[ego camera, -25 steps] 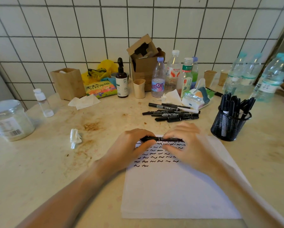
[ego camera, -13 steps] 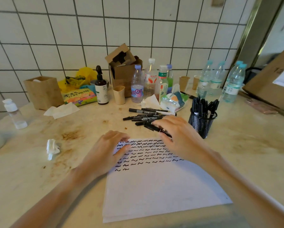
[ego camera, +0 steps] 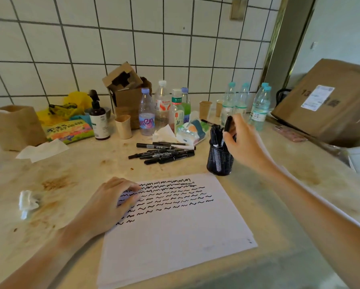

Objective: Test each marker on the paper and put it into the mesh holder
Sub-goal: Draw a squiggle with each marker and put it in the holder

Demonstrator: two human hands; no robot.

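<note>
Two bare hands are showing in the single head view, reaching over a stained, pale surface (ego camera: 74, 170). The right hand (ego camera: 244, 142) is hovering just above the black mesh holder (ego camera: 219, 161), its fingers (ego camera: 230, 140) curling round a black marker (ego camera: 228, 123) that is standing nearly upright, its top poking out above the hand. The marker's lower end is lying behind the fingers and the other markers, so whether it is already inside the holder is impossible to tell. The holder is standing just beyond the far right corner of the paper (ego camera: 170, 236) and is holding several more black markers, their number hard to count.

The left hand (ego camera: 110, 205) is resting flat on the left edge of the paper, its fingers relaxed and lightly spread, holding nothing and covering the starts of several rows of black squiggles. The paper's near left corner is running close to the lower edge of the picture.

A loose pile of markers (ego camera: 164, 152) is lying on the surface beyond the paper, to the left of the holder. Behind it, plastic bottles (ego camera: 146, 113), paper cups and a cardboard box (ego camera: 329, 101) are standing along a tiled wall. The right hand is slightly blurred.
</note>
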